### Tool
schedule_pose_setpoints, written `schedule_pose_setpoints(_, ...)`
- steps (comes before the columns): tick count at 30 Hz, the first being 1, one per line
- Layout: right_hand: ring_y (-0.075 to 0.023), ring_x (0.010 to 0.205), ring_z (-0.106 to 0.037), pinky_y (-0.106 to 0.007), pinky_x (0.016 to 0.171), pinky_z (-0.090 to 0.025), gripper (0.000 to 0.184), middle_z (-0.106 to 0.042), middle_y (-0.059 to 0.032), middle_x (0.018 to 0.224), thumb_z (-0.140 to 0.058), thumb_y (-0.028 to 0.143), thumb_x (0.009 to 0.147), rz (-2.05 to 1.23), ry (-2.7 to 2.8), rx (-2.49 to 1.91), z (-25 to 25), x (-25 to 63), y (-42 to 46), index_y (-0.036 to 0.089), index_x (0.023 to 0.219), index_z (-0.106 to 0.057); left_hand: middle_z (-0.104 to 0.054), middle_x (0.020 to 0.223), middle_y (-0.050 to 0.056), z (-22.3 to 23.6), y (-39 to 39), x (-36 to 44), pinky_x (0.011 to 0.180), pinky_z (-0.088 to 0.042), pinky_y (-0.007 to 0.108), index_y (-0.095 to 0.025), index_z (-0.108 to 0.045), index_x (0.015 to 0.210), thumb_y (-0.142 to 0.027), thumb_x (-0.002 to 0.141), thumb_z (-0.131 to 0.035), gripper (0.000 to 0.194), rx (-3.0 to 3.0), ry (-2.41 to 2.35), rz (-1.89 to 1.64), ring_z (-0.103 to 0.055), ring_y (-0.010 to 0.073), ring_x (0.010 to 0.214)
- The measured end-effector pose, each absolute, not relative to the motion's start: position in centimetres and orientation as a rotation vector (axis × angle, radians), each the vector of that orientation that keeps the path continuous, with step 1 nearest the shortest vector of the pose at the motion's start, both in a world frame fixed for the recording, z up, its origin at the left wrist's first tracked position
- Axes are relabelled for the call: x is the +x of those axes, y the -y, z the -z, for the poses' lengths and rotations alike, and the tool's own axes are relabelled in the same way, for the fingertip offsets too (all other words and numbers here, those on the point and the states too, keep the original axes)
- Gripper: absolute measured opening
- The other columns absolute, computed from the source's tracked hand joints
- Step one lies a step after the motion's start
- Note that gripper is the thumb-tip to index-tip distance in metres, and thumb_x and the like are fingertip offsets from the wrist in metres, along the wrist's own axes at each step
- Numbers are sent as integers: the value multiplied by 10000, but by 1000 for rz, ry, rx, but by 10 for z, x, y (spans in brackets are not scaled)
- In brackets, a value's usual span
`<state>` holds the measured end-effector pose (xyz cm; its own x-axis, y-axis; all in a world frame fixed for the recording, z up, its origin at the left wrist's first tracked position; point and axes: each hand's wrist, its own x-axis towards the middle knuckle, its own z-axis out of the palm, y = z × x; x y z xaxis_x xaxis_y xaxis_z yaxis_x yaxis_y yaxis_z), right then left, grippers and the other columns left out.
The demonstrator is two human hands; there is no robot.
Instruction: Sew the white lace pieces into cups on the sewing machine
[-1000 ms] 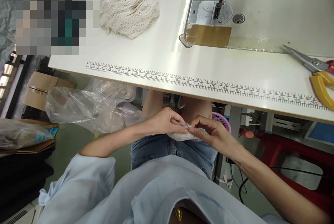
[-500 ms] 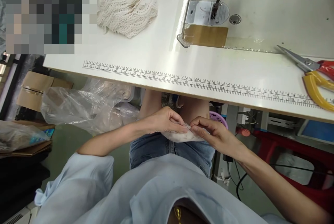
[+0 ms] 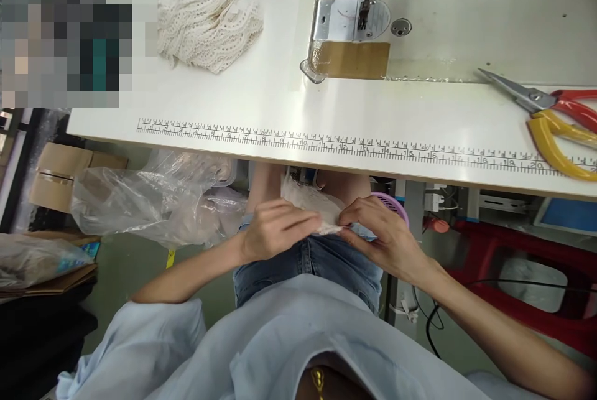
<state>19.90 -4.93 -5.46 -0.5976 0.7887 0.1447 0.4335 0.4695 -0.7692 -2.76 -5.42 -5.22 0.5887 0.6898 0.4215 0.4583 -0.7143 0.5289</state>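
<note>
A thin white piece of fabric hangs between my two hands, above my lap and below the table edge. My left hand is closed on its left side, back of the hand up and fingers pointing right. On the right, my right hand pinches the fabric's edge between thumb and forefinger. Part of the cloth lies behind the fingers. Up on the table is a bundle of cream eyelet lace, apart from both hands.
The white table carries a printed ruler along its front edge. A sewing machine's needle plate is at the back, and scissors with red and yellow handles lie right. Below are plastic bags, a cardboard box and a red stool.
My left hand has turned over, back up, and moved slightly left. The fabric now spreads up toward the table edge. The view has shifted a little, so the tabletop things appear further left.
</note>
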Motion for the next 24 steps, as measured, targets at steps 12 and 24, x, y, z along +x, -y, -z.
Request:
schedule_pose_setpoints(12, -169, 688, -557, -324, 620, -395, 111, -646, -40, 803, -505, 134, 846, -424, 2279, -907, 67, 200, 52, 238, 812, -485, -657, 1149, 107, 73, 62, -37, 567, -525, 265, -240, -593, 1164, -233, 877, -512, 299, 2528, -652, -710, -692, 184, 778)
schedule_pose_setpoints(24, -192, 761, -551, -327, 624, -428, 214, -579, -62, 884, -609, 146, 810, -455, 2243, -927, 72, 196, 51, 233, 936, -460, -730, 846, 66, 52, 54, -24, 613, -500, 230, -145, -663, 903, -166, 884, -507, 159, 2306, -991, -862, -671, 132, 700)
